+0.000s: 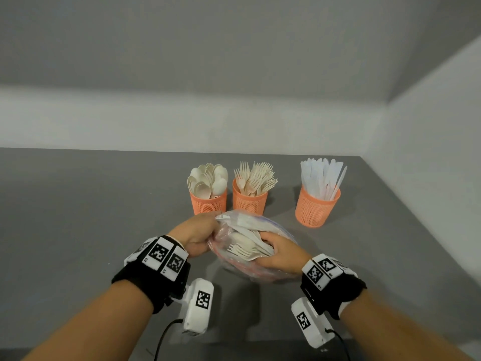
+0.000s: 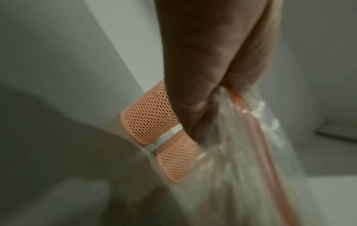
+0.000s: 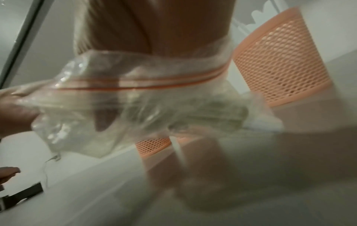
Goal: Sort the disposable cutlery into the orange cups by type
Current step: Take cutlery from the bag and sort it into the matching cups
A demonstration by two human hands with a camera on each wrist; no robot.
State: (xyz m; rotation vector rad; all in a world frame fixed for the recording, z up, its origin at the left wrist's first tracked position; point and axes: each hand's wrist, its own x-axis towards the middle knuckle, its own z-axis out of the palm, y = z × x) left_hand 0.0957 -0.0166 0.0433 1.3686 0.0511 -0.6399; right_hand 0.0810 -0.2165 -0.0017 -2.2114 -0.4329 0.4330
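Observation:
A clear zip bag (image 1: 242,264) of pale disposable cutlery (image 1: 244,250) lies on the grey table in front of three orange mesh cups. The left cup (image 1: 208,203) holds spoons, the middle cup (image 1: 249,203) forks, the right cup (image 1: 315,211) white knives. My left hand (image 1: 205,234) pinches the bag's left rim; the left wrist view shows its fingers (image 2: 193,85) closed on the bag's orange zip strip (image 2: 237,97). My right hand (image 1: 270,250) reaches into the bag's mouth, fingers curled round a bunch of forks and knives. In the right wrist view the bag (image 3: 135,94) wraps round that hand (image 3: 154,30).
White walls close off the table (image 1: 91,204) at the back and on the right. The knife cup stands apart from the other two, nearest the right wall. Bare grey surface stretches to the left of the cups and hands.

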